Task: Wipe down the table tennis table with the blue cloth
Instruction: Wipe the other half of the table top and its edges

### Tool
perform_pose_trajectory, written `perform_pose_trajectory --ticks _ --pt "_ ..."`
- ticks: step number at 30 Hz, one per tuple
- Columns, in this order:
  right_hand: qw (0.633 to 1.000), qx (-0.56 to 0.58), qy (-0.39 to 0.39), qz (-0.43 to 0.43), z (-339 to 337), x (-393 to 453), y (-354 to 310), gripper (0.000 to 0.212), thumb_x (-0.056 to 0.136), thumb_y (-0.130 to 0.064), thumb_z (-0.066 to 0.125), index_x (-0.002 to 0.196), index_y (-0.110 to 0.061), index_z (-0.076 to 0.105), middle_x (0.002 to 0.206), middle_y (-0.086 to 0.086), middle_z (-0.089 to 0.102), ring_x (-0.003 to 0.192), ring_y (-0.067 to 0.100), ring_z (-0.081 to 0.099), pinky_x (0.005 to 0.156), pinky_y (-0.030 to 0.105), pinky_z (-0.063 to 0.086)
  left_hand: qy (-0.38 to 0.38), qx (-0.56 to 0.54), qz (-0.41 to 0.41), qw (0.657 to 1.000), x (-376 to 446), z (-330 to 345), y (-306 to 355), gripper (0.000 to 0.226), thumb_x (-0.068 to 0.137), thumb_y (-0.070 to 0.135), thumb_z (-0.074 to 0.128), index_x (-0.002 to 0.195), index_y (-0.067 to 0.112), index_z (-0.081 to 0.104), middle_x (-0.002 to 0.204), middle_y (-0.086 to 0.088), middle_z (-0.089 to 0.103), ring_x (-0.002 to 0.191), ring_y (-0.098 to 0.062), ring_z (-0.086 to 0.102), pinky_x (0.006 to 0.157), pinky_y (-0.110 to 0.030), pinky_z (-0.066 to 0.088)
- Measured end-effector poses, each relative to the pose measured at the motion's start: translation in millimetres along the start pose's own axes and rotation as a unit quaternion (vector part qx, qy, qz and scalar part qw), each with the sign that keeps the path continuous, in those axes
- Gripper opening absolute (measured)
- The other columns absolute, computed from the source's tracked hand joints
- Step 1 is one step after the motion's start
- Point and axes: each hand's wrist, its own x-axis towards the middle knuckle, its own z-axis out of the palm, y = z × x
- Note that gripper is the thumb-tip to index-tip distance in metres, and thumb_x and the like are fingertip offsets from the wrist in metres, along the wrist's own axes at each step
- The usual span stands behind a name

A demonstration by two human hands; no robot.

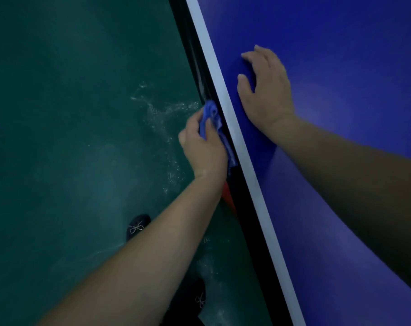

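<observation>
The blue table tennis table (341,55) fills the right side, with a white line along its left border and a black side edge below it. My left hand (203,147) grips the bunched blue cloth (211,116) and holds it against that black side edge, just below the white line. My right hand (265,88) rests on the blue tabletop near the border, fingers spread and slightly bent, holding nothing.
A dark green floor (70,114) with pale scuff marks lies to the left. My black shoes (137,225) stand on it near the table side. Something orange-red (228,196) shows under the table edge behind my left forearm.
</observation>
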Motion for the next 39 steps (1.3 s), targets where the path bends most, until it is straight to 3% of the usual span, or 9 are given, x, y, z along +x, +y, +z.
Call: perform_pose_trajectory --ticks 2,6,10,15,20,27,31,35,39 --pt "1.0 -0.003 0.007 0.007 4 8 -1 0.044 0.094 -0.035 0.043 0.134 -0.018 0.049 0.147 0.003 0.04 0.136 0.018 0.034 0.112 0.04 0.031 0.01 -0.005 0.034 0.999 34 9 22 0.024 0.101 0.017 0.048 0.121 0.022 0.062 0.119 -0.008 0.055 0.09 -0.002 0.061 0.089 -0.026 0.053" --pt "1.0 0.008 0.0 0.01 1 8 -2 0.045 0.093 -0.031 0.045 0.135 -0.016 0.048 0.149 0.004 0.038 0.139 0.02 0.032 0.114 0.041 0.03 0.022 -0.006 -0.045 0.999 72 16 32 0.027 0.102 0.021 0.047 0.127 0.017 0.058 0.123 -0.009 0.057 0.1 -0.012 0.061 0.096 -0.034 0.05" --pt "1.0 0.004 -0.006 0.028 -1 6 -6 0.045 0.093 -0.03 0.045 0.136 -0.016 0.048 0.151 0.004 0.037 0.14 0.021 0.03 0.115 0.041 0.029 0.021 -0.006 -0.022 1.0 27 9 24 0.026 0.102 0.016 0.048 0.125 0.015 0.06 0.114 -0.004 0.05 0.084 0.012 0.056 0.082 -0.008 0.048" --pt "0.999 0.001 -0.02 0.039 -2 8 -7 0.048 0.091 -0.032 0.043 0.135 -0.016 0.048 0.151 0.004 0.036 0.141 0.022 0.029 0.114 0.043 0.029 0.018 -0.006 0.005 1.0 87 23 60 0.027 0.102 0.019 0.048 0.125 0.019 0.061 0.121 -0.008 0.056 0.095 -0.001 0.061 0.091 -0.025 0.052" --pt "0.999 -0.002 -0.024 0.043 -3 10 -10 0.048 0.091 -0.031 0.043 0.136 -0.015 0.047 0.152 0.005 0.035 0.142 0.021 0.028 0.115 0.043 0.027 0.018 0.002 -0.05 0.999 110 24 62 0.027 0.103 0.021 0.046 0.126 0.016 0.058 0.122 -0.012 0.057 0.1 -0.017 0.062 0.096 -0.039 0.05" --pt "0.998 -0.017 -0.03 0.048 -4 8 -9 0.046 0.091 -0.03 0.046 0.135 -0.016 0.047 0.152 0.005 0.034 0.142 0.022 0.027 0.116 0.041 0.026 0.019 -0.024 0.009 0.999 101 28 73 0.024 0.101 0.021 0.048 0.121 0.022 0.062 0.12 -0.008 0.058 0.092 -0.004 0.063 0.086 -0.022 0.054" --pt "0.999 -0.015 -0.024 0.043 -4 9 -9 0.046 0.091 -0.029 0.047 0.135 -0.016 0.048 0.151 0.005 0.035 0.141 0.022 0.029 0.115 0.042 0.027 0.02 0.011 -0.021 1.0 154 34 84 0.025 0.103 0.021 0.046 0.124 0.019 0.059 0.121 -0.011 0.058 0.097 -0.016 0.063 0.091 -0.031 0.053" --pt "0.998 -0.018 -0.029 0.044 -3 9 -8 0.046 0.091 -0.03 0.045 0.135 -0.017 0.048 0.152 0.004 0.034 0.142 0.021 0.027 0.115 0.04 0.024 0.018 0.031 -0.065 0.997 115 24 60 0.024 0.102 0.021 0.044 0.121 0.017 0.059 0.104 -0.003 0.066 0.086 -0.013 0.064 0.078 -0.03 0.054" --pt "0.999 -0.019 -0.028 0.036 -1 8 -5 0.047 0.09 -0.032 0.044 0.135 -0.018 0.048 0.151 0.005 0.035 0.141 0.022 0.028 0.115 0.04 0.024 0.013 -0.005 -0.021 1.0 94 24 63 0.019 0.101 0.024 0.047 0.113 0.028 0.061 0.113 -0.006 0.062 0.093 -0.013 0.065 0.083 -0.028 0.056"
